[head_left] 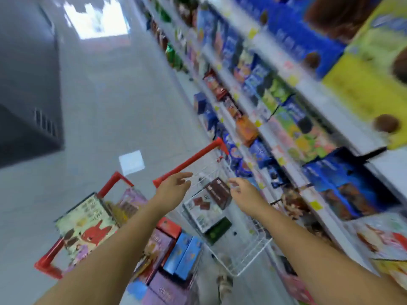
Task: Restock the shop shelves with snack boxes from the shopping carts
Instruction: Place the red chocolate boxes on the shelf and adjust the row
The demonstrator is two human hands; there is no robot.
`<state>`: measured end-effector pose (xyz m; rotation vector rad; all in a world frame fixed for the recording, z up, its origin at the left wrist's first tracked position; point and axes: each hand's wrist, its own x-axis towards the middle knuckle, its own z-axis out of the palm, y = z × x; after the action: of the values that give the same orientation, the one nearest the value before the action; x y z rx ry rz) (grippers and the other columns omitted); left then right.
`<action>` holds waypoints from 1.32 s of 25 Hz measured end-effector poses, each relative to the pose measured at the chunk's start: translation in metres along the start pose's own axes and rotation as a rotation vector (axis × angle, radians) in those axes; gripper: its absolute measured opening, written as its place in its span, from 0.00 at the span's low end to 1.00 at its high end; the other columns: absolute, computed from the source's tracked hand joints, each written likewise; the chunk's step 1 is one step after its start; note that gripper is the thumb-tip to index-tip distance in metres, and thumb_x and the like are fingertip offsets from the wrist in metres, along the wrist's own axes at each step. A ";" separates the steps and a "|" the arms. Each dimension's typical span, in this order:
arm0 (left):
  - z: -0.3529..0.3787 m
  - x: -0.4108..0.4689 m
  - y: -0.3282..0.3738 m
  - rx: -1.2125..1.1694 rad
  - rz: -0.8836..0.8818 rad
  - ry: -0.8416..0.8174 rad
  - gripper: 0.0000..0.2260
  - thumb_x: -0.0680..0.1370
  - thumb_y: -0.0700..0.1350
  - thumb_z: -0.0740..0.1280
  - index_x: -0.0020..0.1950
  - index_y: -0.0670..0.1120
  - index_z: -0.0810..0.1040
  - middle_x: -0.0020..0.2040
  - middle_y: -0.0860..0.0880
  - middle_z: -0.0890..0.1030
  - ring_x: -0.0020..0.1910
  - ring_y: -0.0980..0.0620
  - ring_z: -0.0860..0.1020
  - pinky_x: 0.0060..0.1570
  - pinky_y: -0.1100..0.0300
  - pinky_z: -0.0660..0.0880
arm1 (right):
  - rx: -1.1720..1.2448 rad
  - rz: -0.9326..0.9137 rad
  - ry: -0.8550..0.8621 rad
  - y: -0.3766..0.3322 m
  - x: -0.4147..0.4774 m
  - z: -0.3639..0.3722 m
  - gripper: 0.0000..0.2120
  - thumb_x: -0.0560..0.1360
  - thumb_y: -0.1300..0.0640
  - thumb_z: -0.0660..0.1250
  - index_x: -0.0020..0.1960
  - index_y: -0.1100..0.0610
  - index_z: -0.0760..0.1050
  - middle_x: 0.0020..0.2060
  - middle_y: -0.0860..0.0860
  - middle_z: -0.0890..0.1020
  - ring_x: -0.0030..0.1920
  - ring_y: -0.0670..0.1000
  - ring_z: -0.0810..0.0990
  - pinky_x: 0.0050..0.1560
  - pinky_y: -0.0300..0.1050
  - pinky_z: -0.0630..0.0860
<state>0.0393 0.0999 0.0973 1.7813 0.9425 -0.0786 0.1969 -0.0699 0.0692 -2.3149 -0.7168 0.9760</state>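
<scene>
Left hand: empty, fingers spread, above the white cart.
Right hand: empty, fingers loosely apart, above the brown box.
Brown box: inside the cart, beside the shelves.

The aisle is brightly and evenly lit, with little shadow. A blown-out white window glares at the far end, and a pale patch of light reflects off the glossy floor. Motion blur smears everything, worst on the shelves at right. Wide-angle distortion tilts and bends the edges.
</scene>
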 end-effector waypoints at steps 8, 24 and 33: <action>0.086 0.064 -0.098 -0.318 -0.417 0.123 0.16 0.83 0.39 0.59 0.71 0.45 0.73 0.68 0.47 0.76 0.65 0.47 0.75 0.64 0.56 0.70 | -0.035 0.379 -0.248 0.107 0.111 0.096 0.22 0.81 0.58 0.59 0.75 0.56 0.63 0.69 0.57 0.70 0.62 0.57 0.74 0.53 0.43 0.71; 0.167 0.119 -0.132 -0.632 -0.853 0.104 0.29 0.82 0.51 0.60 0.80 0.52 0.50 0.75 0.45 0.67 0.66 0.43 0.73 0.64 0.47 0.72 | 0.110 0.395 -0.240 0.171 0.154 0.152 0.20 0.76 0.59 0.68 0.67 0.54 0.71 0.50 0.50 0.78 0.50 0.50 0.76 0.50 0.44 0.73; 0.167 0.139 -0.134 -0.399 -0.625 0.208 0.15 0.83 0.40 0.58 0.69 0.48 0.71 0.47 0.56 0.78 0.39 0.60 0.75 0.25 0.73 0.70 | -0.531 0.087 -0.096 0.174 0.213 0.147 0.43 0.72 0.39 0.68 0.78 0.55 0.52 0.74 0.59 0.56 0.74 0.60 0.56 0.73 0.57 0.58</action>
<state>0.1127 0.0553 -0.1435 1.0985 1.5239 -0.0941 0.2601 -0.0217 -0.2324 -2.7852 -1.0224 1.0351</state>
